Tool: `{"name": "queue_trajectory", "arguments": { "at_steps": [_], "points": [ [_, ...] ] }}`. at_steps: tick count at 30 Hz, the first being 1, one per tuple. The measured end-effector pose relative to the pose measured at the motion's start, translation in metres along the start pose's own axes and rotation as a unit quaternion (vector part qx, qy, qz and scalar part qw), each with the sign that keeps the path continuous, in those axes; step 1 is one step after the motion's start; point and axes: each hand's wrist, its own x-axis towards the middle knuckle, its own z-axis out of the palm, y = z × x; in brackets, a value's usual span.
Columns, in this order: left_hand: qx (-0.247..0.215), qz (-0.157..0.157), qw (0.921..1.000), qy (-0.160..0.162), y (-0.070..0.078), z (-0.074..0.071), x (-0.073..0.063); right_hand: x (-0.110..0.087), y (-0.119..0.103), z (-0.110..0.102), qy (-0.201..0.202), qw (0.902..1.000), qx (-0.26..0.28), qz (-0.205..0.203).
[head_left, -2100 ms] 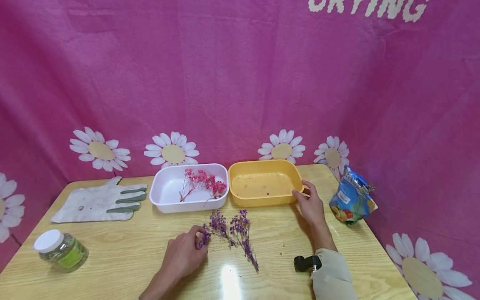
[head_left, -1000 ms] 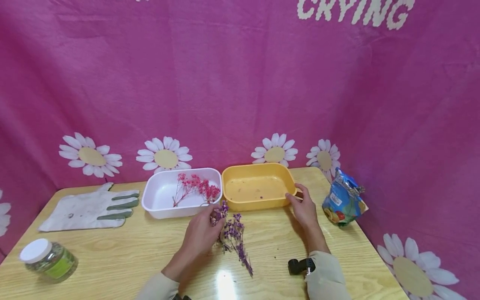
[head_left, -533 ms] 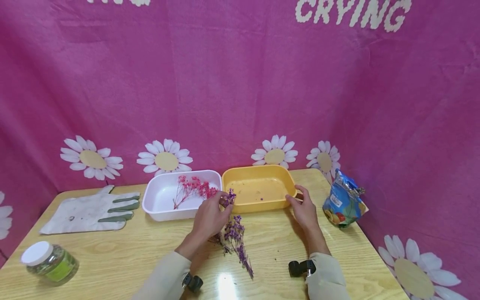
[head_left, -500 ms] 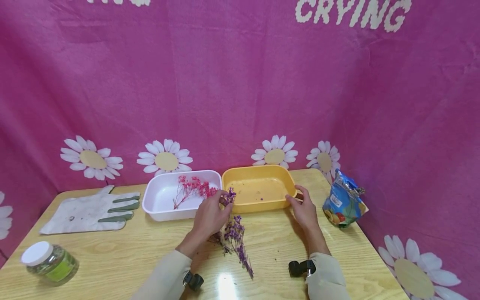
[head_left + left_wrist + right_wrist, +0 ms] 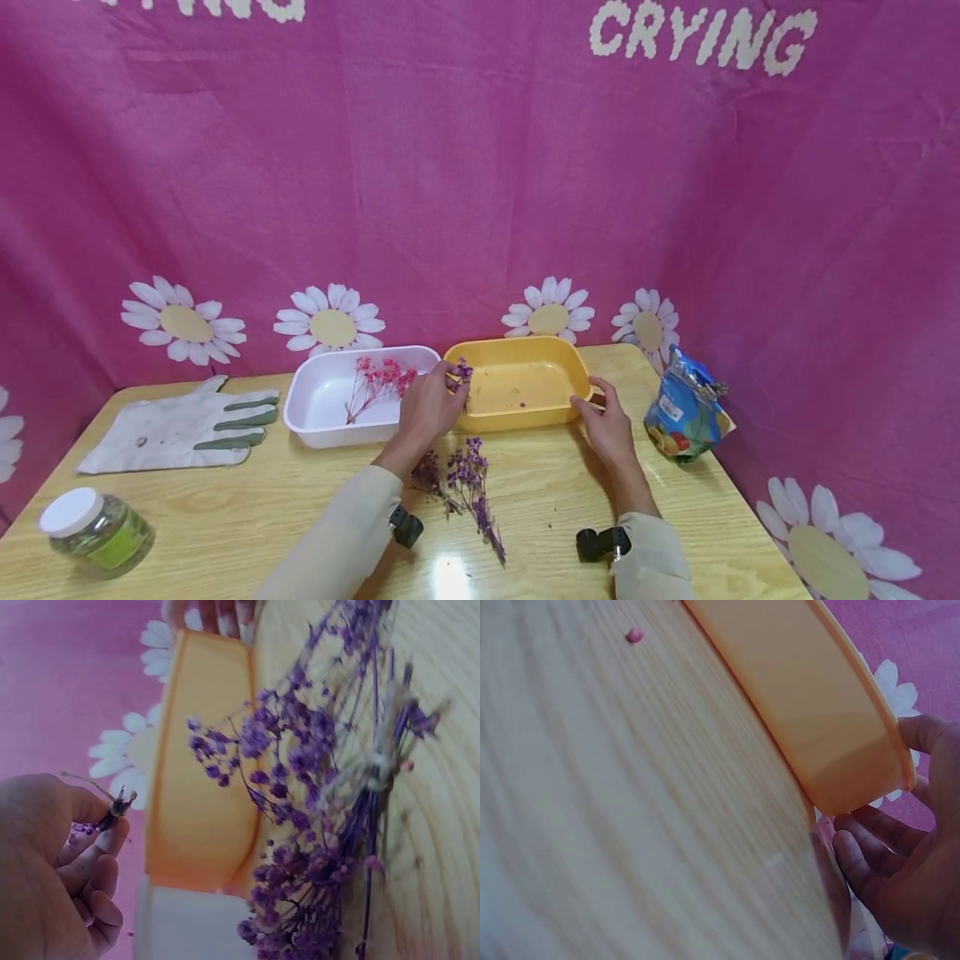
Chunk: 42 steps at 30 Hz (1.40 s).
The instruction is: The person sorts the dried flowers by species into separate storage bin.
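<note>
My left hand (image 5: 429, 408) pinches a small sprig of purple dried flowers (image 5: 465, 371) between thumb and fingers, above the left end of the yellow tub (image 5: 525, 419). In the left wrist view the sprig's short cut stems (image 5: 116, 812) poke out at the fingertips. At the tub's right end, my right hand (image 5: 609, 429) grips the rim and handle, its thumb on the rim in the right wrist view. Two bunches of purple dried flowers (image 5: 471, 475) lie on the table below my left forearm; one is tied with string.
A white tub (image 5: 322, 408) holding pink dried flowers (image 5: 378, 379) stands against the yellow tub's left side. Farther left are a work glove (image 5: 172, 429) and a lidded jar (image 5: 101, 533). A blue foil bag (image 5: 686, 408) stands at the right edge. Pink cloth hangs behind.
My left hand has carried the purple sprig from the table, beside the other bunches, up and right to above the yellow tub's left end. My right hand has kept its hold on the tub.
</note>
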Motion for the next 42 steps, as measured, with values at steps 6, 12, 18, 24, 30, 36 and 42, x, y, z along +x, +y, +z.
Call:
{"name": "queue_trajectory", "arguments": {
  "at_steps": [6,12,18,24,30,36,42],
  "points": [
    [0.006,-0.024,0.9997,-0.003,-0.003,0.008,0.009,0.000,0.000,0.002,0.000,1.0000,0.005,0.004],
    [0.009,-0.025,0.9996,-0.004,-0.008,0.010,0.006,-0.002,-0.001,0.003,-0.007,0.9999,0.006,0.005],
    [-0.016,0.018,0.9995,0.020,-0.008,0.003,-0.005,-0.001,-0.003,0.002,0.001,1.0000,0.003,-0.002],
    [-0.031,0.040,0.9984,0.026,-0.009,-0.001,-0.027,-0.002,-0.003,0.001,0.001,1.0000,-0.005,-0.006],
    [-0.050,0.069,0.9958,0.035,-0.013,0.000,-0.052,-0.002,-0.001,0.000,0.001,0.9999,-0.013,-0.010],
    [-0.060,0.086,0.9935,0.044,-0.012,-0.006,-0.067,-0.001,-0.002,0.000,0.004,0.9998,-0.016,-0.008],
    [-0.051,0.082,0.9942,0.047,-0.012,-0.009,-0.083,-0.002,-0.004,0.001,0.003,0.9999,-0.011,0.001]
  ]
}}
